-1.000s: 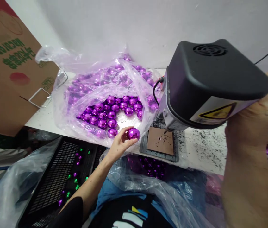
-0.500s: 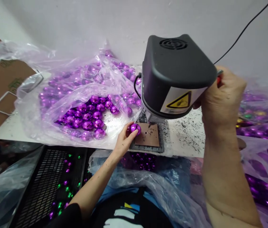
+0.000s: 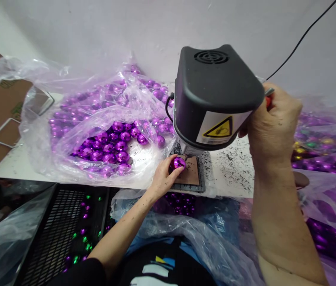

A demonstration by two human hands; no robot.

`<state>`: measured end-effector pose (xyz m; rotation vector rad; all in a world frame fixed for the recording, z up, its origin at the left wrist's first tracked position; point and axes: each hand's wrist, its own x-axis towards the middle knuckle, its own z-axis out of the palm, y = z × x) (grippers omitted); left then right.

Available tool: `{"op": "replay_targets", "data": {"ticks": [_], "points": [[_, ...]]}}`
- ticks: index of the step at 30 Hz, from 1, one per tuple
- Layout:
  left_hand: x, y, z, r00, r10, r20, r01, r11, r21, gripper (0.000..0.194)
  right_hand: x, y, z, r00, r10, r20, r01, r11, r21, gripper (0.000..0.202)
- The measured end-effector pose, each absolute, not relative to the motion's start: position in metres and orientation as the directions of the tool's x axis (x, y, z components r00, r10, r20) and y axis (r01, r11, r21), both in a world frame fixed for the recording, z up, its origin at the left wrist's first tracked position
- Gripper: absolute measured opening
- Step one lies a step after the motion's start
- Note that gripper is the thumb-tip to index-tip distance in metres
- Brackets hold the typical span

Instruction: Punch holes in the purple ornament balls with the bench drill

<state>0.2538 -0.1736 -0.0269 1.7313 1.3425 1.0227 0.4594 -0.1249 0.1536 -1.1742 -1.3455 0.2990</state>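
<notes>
Between the thumb and fingers of my left hand [image 3: 163, 178] is a shiny purple faceted ball [image 3: 179, 162]. It sits over the brown board [image 3: 192, 171] on the machine's dark base, just below the tip of the drill bit. The black bench drill [image 3: 215, 85], with a yellow warning label, stands in front of me. My right hand [image 3: 275, 123] is closed around the drill's feed handle [image 3: 268, 100] on its right side; a bit of red and a metal end show there. Whether the bit touches the ball, I cannot tell.
A clear plastic bag [image 3: 41, 131] of purple balls lies open left of the drill. Black shavings dot the white table [image 3: 236, 174]. Below left is a black crate [image 3: 51, 222] with small balls. More bagged balls lie at right; a cardboard box [image 3: 1, 103] stands far left.
My left hand has carried the purple ball rightward from the board's left edge to beneath the drill bit. The right hand stays on the handle.
</notes>
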Motion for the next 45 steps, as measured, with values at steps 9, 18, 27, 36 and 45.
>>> {"op": "replay_targets", "data": {"ticks": [9,18,27,36,45], "points": [[0.277,-0.171,-0.032,0.208,0.897,0.389,0.613,-0.429,0.663,0.038,0.463,-0.124,0.152,0.251,0.753,0.609,0.463,0.459,-0.758,0.052],[0.283,-0.173,-0.037,0.232,0.877,0.420,0.689,-0.453,0.566,0.036,0.464,-0.127,0.156,0.222,0.765,0.604,0.454,0.467,-0.759,0.051],[0.283,-0.172,-0.037,0.252,0.878,0.407,0.691,-0.458,0.560,0.035,0.459,-0.178,0.130,0.196,0.620,0.760,0.656,0.493,-0.571,0.017],[0.282,-0.173,-0.036,0.263,0.887,0.379,0.676,-0.450,0.584,0.040,0.458,-0.215,0.089,0.029,0.525,0.851,0.885,0.383,-0.266,0.015],[0.282,-0.174,-0.036,0.257,0.885,0.389,0.659,-0.455,0.600,0.042,0.452,-0.209,0.073,0.101,0.511,0.853,0.799,0.470,-0.376,0.024]]}}
